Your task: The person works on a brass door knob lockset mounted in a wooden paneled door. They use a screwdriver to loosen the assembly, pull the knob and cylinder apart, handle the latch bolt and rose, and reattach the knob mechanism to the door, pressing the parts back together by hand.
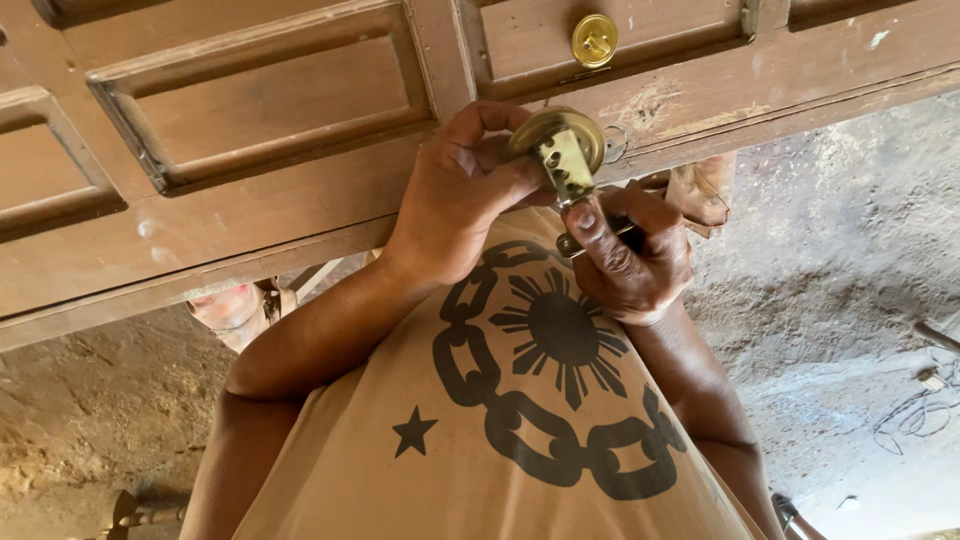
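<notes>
So the left hand [460,190] had its fingers curled tight around a brass lock [562,145], thumb and forefinger pinching the round plate from the side. The lock sat right up against the bottom edge of a brown wooden door [270,170], just above the person's chest, with its latch part sticking down toward the right hand [630,255]. That hand was closed too, fingers [585,222] wrapped around something thin and metal just under the lock; it looked like a small tool, but honestly I couldn't tell what it was since the hand hid most of it. The two hands were touching or nearly so, right hand just below and a bit to the side of the left.

A second brass knob [594,40] was already sitting in the door panel above. The person wore a tan shirt [520,420] with a black chain-and-sun print. Dirt floor [840,250] beyond, with some wire [915,415] lying on it.
</notes>
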A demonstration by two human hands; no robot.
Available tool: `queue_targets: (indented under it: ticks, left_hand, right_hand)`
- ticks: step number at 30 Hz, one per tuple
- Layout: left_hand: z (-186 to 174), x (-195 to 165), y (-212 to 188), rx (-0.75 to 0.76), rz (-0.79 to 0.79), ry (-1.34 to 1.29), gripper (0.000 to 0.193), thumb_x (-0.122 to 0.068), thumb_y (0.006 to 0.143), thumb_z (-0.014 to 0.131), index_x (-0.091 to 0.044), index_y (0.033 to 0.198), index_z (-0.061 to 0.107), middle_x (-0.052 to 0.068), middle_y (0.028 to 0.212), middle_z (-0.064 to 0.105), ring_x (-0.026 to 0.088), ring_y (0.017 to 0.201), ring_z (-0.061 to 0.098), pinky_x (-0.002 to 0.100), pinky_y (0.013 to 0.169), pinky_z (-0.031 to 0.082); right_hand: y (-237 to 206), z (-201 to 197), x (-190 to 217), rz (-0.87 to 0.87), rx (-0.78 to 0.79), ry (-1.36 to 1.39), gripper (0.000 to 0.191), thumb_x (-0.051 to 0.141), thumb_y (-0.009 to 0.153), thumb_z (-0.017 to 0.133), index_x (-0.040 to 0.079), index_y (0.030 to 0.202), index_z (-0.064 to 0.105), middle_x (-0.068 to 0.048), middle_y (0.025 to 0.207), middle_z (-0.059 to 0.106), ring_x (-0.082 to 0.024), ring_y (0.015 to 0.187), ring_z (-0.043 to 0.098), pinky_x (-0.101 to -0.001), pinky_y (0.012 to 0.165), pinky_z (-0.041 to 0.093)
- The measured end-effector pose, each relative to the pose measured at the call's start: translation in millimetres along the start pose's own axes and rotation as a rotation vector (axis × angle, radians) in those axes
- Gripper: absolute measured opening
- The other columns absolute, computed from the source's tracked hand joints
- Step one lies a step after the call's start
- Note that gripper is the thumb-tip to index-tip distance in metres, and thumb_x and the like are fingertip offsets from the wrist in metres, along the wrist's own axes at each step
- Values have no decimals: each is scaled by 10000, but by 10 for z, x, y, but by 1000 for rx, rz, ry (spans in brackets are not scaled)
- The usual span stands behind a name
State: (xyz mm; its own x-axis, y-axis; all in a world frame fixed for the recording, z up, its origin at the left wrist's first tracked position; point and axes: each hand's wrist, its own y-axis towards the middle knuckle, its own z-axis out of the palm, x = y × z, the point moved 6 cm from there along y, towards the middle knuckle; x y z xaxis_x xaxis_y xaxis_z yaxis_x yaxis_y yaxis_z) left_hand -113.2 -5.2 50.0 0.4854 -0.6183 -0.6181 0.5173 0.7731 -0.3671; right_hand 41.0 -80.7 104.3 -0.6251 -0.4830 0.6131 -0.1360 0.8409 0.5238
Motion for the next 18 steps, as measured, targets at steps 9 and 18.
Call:
queue_targets:
  ticks: [9, 18]
  left_hand:
    - [-74, 47, -4, 19, -20, 9, 295, 0, 1019, 645, 29, 1290, 532, 154, 1133, 722, 207, 1038, 726, 384, 948, 643]
    - [-97, 26, -4, -22, -51, 149, 312, -66, 1004, 660, 49, 1275, 557, 148, 1072, 739, 178, 976, 737, 335, 874, 649]
  right_hand:
    - [47, -15, 80, 74, 6, 20, 501, -115, 939, 831, 171, 1330, 705, -69, 1099, 566, -105, 750, 520, -284, 567, 404]
    - [17, -69, 68, 110, 70, 9, 560, -202, 959, 763, 180, 1364, 698, -59, 1130, 566, -125, 786, 544, -277, 581, 455]
